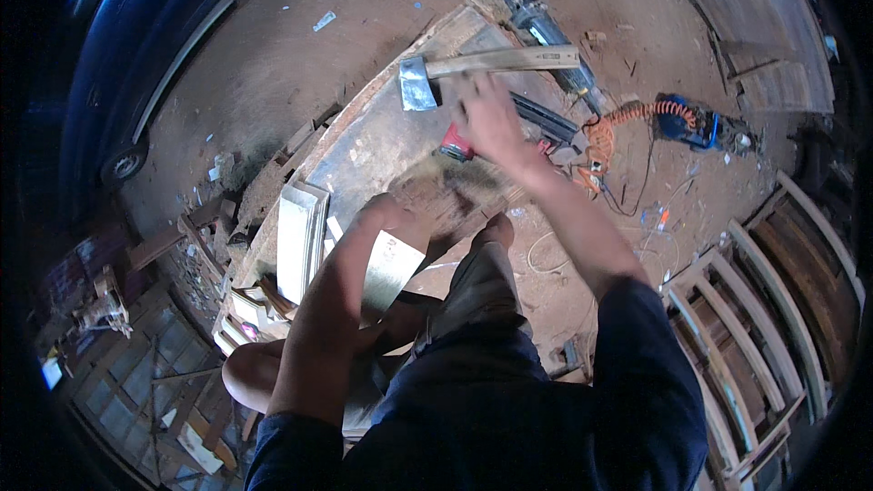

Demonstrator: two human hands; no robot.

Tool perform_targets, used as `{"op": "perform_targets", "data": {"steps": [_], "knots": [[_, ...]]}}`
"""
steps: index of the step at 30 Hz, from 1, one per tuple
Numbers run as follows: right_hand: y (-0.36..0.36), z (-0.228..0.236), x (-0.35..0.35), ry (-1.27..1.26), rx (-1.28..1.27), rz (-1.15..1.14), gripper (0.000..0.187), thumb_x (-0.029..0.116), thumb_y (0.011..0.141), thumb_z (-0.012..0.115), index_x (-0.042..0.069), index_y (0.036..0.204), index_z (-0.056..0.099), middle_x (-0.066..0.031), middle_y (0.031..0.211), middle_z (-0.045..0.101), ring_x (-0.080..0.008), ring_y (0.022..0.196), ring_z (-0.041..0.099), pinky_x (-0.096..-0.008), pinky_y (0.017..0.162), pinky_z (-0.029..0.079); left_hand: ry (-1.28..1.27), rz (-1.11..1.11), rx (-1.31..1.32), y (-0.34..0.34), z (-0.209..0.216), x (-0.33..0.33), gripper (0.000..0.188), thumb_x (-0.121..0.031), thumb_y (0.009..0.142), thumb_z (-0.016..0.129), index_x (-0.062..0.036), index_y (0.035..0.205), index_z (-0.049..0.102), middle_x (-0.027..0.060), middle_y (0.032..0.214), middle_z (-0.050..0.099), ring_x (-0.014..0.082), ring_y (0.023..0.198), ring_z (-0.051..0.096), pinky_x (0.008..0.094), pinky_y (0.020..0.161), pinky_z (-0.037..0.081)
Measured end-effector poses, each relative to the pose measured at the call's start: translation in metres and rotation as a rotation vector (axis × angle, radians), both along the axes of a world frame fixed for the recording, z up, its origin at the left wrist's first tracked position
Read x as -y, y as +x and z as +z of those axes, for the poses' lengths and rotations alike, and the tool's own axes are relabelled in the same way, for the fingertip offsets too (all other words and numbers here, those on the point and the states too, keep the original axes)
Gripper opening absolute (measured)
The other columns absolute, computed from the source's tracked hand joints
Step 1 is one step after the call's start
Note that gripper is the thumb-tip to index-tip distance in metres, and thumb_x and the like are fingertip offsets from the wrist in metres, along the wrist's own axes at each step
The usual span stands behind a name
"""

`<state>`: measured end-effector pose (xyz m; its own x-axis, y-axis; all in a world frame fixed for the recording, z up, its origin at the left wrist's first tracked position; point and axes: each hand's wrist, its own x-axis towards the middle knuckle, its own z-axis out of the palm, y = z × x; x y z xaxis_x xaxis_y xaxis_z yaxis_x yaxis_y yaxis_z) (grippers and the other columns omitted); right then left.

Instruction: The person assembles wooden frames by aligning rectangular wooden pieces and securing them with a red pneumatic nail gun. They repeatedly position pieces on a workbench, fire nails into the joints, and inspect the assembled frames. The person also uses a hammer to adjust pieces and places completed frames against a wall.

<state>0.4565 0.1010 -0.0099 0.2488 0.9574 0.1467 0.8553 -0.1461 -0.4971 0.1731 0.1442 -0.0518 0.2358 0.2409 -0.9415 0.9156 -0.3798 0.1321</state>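
Note:
My left hand [386, 215] is closed at the upper edge of a pale wooden board [393, 264] with small dark marks on it; the fingertips are mostly hidden. My right hand [491, 118], blurred by motion, reaches over the workbench with its fingers apart and nothing visible in them. Just beyond it lies an axe [417, 85], its head to the left and its wooden handle to the right. Beneath and beside that hand is a red and black power tool [456, 144], partly covered by the hand and wrist.
An angle grinder [546, 32] lies at the bench's far end. Right of the bench, an orange coiled hose [641, 112] leads to a blue machine [687, 123]. Stacked pale boards [302, 241] rest at left. Wooden slatted frames [746, 336] stand lower right; a blue car [145, 45] is upper left.

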Motion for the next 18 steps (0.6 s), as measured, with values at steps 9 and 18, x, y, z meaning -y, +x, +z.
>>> {"op": "perform_targets", "data": {"steps": [9,18], "knots": [[-0.224,-0.062,0.148,-0.33,-1.742,-0.782,0.041,0.029,0.095,0.077,-0.003,0.117,0.067,-0.0091,0.107,0.07,-0.0168,0.099,0.063,-0.0321,0.088,0.049,-0.17,0.291,0.109,-0.013,-0.002,-0.014,0.069,-0.046,0.078,0.086,0.0037,0.123,0.07,0.0219,0.115,0.074,0.0309,0.109,0.071,0.0391,0.093,0.055],[-0.25,-0.056,0.14,-0.032,-1.98,-0.885,0.042,0.025,0.095,0.077,-0.002,0.124,0.065,-0.004,0.109,0.069,-0.0137,0.101,0.06,-0.0302,0.092,0.046,-0.148,0.501,0.225,-0.047,-0.045,0.0,0.036,-0.023,0.087,0.08,-0.0002,0.115,0.074,0.0064,0.097,0.075,0.0153,0.083,0.068,0.0321,0.074,0.055]]}}
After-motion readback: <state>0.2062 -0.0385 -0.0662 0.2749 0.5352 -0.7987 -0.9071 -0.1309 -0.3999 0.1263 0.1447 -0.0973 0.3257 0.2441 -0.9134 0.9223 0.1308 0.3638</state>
